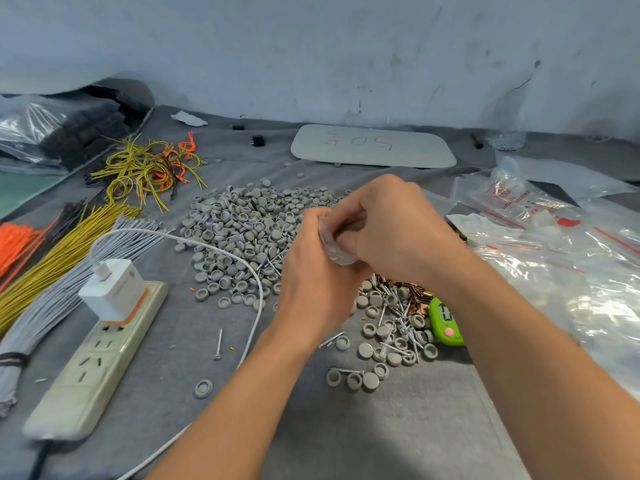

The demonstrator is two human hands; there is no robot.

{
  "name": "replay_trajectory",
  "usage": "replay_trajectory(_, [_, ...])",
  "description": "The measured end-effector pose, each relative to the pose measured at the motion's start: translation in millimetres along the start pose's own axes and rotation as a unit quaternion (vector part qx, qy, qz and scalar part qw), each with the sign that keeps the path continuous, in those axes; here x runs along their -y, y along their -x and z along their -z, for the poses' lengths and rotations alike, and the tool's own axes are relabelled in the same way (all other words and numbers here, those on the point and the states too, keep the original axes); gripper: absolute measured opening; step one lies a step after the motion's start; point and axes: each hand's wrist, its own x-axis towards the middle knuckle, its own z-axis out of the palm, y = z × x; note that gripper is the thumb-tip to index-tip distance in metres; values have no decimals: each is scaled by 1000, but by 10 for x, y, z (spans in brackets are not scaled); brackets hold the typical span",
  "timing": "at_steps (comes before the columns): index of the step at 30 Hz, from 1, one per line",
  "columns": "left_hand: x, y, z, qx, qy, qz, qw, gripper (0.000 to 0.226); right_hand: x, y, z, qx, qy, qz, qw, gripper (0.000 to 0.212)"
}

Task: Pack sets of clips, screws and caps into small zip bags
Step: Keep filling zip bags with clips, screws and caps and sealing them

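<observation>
Gripping a small zip bag in left hand and right hand together, just above the heap of caps. Seemingly far from done: loose caps, screws and clips aplenty nearby.

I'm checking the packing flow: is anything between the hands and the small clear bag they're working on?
Nothing visible. The left hand and right hand both hold the small clear plastic zip bag directly between them, in front of the pile of round grey plastic caps.
</observation>
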Motion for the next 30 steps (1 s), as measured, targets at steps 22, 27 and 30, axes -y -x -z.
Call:
replay_trajectory(22, [267,-20,-69,202,-252,42,945,103,-1205,-15,46,118,247,-135,952,14])
replay_trajectory(27, [155,-12,-27,241,-223,12,945,113,-1265,25,61,22,153,-138,978,12])
replay_trajectory(30, [76,25,-46,170,-161,-11,972,89,-1277,80,92,-27,94,-122,988,14])
